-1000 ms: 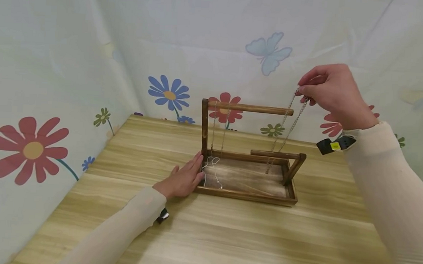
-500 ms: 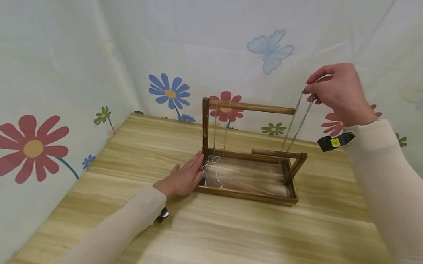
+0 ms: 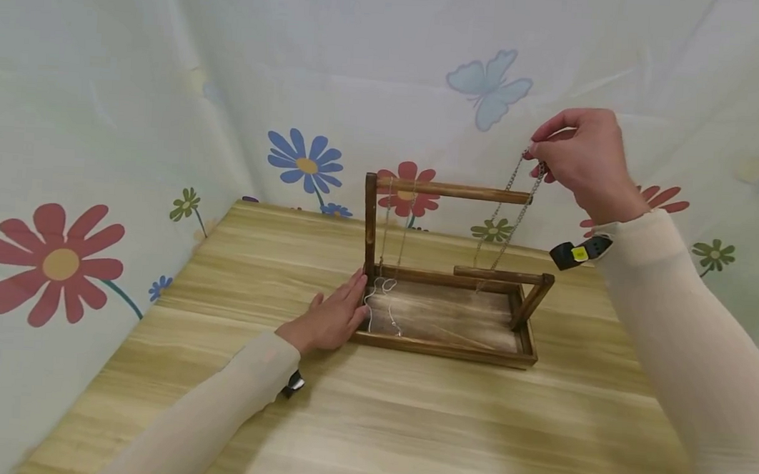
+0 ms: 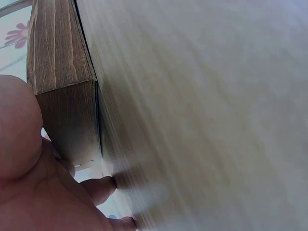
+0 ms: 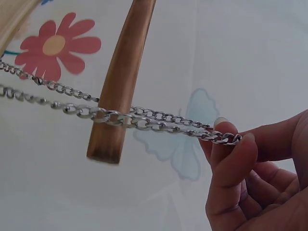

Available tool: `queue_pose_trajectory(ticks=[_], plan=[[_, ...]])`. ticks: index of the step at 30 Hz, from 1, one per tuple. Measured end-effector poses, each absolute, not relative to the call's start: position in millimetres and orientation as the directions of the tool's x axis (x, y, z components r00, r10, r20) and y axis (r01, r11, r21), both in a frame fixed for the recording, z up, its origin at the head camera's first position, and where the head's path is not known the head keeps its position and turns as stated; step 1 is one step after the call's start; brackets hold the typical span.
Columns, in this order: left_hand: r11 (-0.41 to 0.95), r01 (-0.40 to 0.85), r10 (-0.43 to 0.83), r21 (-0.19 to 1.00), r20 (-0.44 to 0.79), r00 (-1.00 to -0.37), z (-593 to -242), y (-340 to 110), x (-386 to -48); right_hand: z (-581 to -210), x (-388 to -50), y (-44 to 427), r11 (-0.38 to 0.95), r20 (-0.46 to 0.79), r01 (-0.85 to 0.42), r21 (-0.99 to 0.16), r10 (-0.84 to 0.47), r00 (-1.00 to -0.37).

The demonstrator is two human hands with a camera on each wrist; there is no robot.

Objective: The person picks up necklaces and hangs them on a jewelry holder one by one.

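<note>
A brown wooden jewelry stand [image 3: 444,353] has a tray base, a tall upper bar on the left post and a shorter bar on the right post. With finger and thumb, my right hand [image 3: 580,158] pinches a silver chain necklace [image 3: 511,229] above the upper bar's free end. In the right wrist view, one strand of the necklace [image 5: 159,126] passes before the upper bar [image 5: 118,86] and the other behind it. My left hand [image 3: 326,320] lies with extended fingers against the tray's left end; the left wrist view shows its fingertips touching the table.
A thin chain [image 3: 411,228] hangs from the upper bar near the left post. Another thin silver necklace [image 3: 391,313] lies partly in the tray's left side. The lower bar [image 3: 496,275] points left from its post. A flowered cloth [image 3: 337,63] stands behind the wooden table [image 3: 408,425].
My right hand moved slightly right, then back left with the necklace, whose strands now straddle the upper bar near its free end. My left hand stays against the tray.
</note>
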State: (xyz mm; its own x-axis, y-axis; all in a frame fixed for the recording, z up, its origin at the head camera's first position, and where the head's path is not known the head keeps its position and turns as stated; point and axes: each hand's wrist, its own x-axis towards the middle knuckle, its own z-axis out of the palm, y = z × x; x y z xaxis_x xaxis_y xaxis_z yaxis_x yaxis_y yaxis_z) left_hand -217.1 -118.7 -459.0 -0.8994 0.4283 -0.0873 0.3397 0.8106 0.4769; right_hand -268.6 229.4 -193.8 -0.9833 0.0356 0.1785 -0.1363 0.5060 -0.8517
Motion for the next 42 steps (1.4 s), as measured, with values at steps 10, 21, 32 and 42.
queue_pose_trajectory(ticks=[10, 21, 32, 42], plan=[[0.836, 0.32, 0.414, 0.445, -0.13, -0.901, -450, -116, -211, -201, -258, 196, 0.484, 0.232, -0.229, -0.845, -0.054, -0.971], [0.848, 0.319, 0.406, 0.422, -0.132, -0.904, -449, -114, -209, -205, -243, 166, 0.427, 0.215, -0.249, -0.869, -0.128, -0.968], [0.851, 0.32, 0.404, 0.417, -0.13, -0.905, -451, -114, -210, -234, -232, 150, 0.434, 0.203, -0.272, -0.859, -0.2, -0.959], [0.849, 0.315, 0.404, 0.423, -0.138, -0.904, -449, -115, -209, -268, -227, 146, 0.479, 0.144, -0.24, -0.844, -0.229, -0.963]])
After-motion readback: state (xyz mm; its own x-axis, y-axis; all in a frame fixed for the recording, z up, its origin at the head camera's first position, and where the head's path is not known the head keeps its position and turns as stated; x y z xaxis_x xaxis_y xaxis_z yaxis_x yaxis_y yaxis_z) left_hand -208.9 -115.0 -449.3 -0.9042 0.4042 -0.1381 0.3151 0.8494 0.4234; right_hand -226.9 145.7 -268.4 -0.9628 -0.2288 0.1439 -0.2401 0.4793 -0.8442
